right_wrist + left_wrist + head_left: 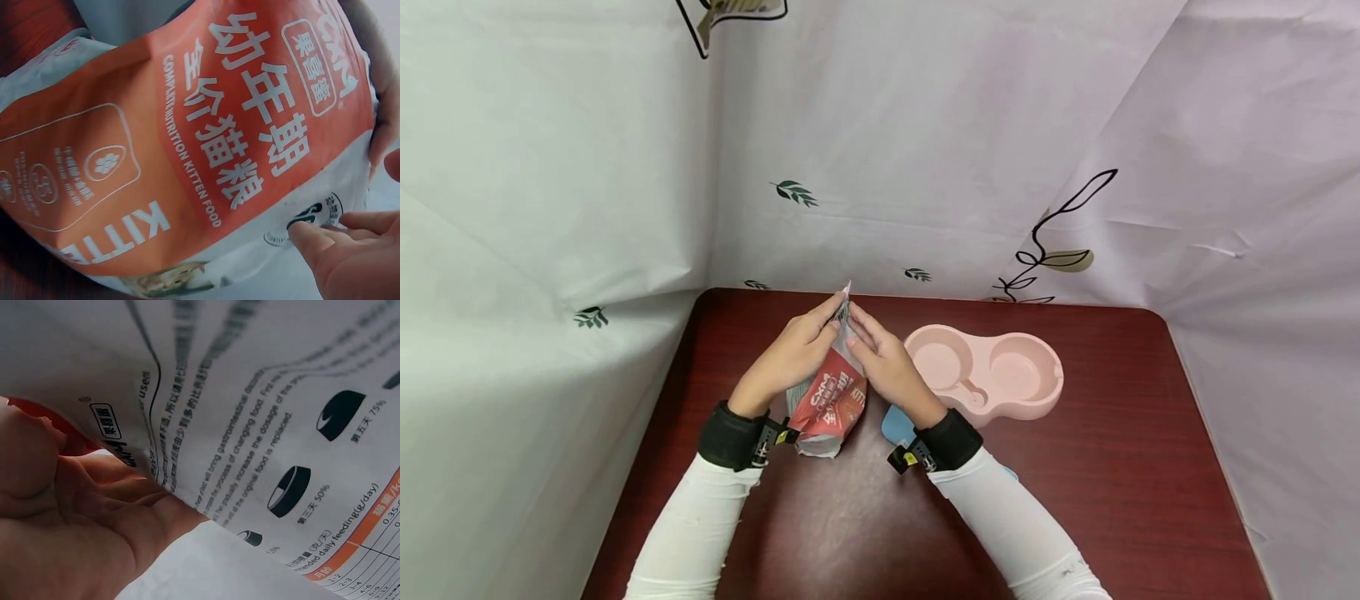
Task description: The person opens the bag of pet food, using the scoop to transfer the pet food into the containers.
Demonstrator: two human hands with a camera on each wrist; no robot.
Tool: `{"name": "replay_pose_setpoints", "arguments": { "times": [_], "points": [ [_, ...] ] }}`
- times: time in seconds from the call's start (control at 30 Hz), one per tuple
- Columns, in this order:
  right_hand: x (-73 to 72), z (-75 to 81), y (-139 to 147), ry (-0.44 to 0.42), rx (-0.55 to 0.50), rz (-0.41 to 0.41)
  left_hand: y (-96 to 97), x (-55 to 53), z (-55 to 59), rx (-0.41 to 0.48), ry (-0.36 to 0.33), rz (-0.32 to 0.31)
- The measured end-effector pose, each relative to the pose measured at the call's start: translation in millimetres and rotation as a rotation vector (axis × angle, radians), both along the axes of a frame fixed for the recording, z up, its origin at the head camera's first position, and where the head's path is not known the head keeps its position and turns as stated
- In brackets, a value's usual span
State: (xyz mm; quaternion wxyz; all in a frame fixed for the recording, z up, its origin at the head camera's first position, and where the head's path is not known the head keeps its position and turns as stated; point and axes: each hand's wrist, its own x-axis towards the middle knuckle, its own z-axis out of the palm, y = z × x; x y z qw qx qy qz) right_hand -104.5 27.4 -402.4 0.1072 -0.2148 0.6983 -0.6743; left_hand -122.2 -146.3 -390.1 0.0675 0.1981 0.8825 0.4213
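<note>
A red and white kitten food bag (831,400) stands on the table, with feeding text on its back panel (250,444) and "KITTEN" lettering on its front (187,125). At its narrowed top, my left hand (797,354) pinches the left side between thumb and fingers. Opposite it, my right hand (887,362) pinches the right side of the same top, close to the left fingertips. In the right wrist view, fingertips press on the white upper part of the front. Parts of the left hand (81,531) are behind the bag.
A pink double bowl (981,400) with two round hollows is right of my right hand. Under the right wrist, a blue object (897,425) is mostly hidden. The dark red table (1120,467) meets white patterned cloth (925,150) at its back and sides.
</note>
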Motion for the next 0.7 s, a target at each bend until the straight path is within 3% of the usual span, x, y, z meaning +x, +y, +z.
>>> {"name": "replay_pose_setpoints", "arguments": {
  "times": [0.2,0.33,0.43,0.57,0.7],
  "points": [
    [3.7,4.1,2,-0.045,0.037,-0.06,5.6,5.9,1.0,-0.009,-0.029,-0.048],
    [5.5,4.9,8,-0.106,0.017,-0.112,7.6,12.1,3.9,-0.028,-0.012,-0.074],
    [1.1,-4.8,11,-0.152,-0.03,-0.117,9.6,15.0,5.9,-0.041,-0.004,-0.085],
    [-8.2,-20.2,14,-0.187,-0.058,-0.12,12.9,13.3,6.7,-0.074,0.003,-0.061],
    [-15.3,-20.6,13,-0.216,-0.051,-0.124,16.8,6.0,7.2,-0.115,0.042,0.009]
  ]
}}
